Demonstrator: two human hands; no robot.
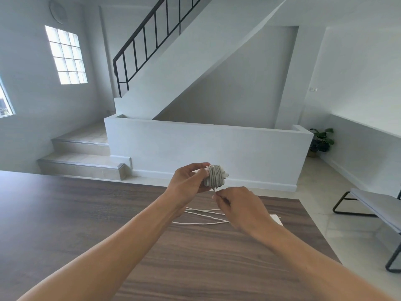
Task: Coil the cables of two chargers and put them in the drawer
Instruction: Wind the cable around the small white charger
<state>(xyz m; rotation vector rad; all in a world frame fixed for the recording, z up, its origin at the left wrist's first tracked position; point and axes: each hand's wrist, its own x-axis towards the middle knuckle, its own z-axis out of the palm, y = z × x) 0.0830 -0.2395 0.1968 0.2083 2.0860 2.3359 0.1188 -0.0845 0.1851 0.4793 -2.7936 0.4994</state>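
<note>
My left hand [188, 181] grips a white charger [216, 177] held up above the wooden table [86, 213]. Its white cable is wound in several tight turns around the charger body. Just below it, my right hand [238, 208] pinches the free end of that cable, which runs up to the coil. A second white cable [201, 216] lies loose in long loops on the table under my hands. The white block of the second charger [277, 219] shows partly behind my right wrist. No drawer is in view.
The table's far edge runs behind my hands, and its right edge lies close to the second charger. A grey bench with black legs [373, 209] stands on the floor to the right. Steps and a low white wall lie beyond.
</note>
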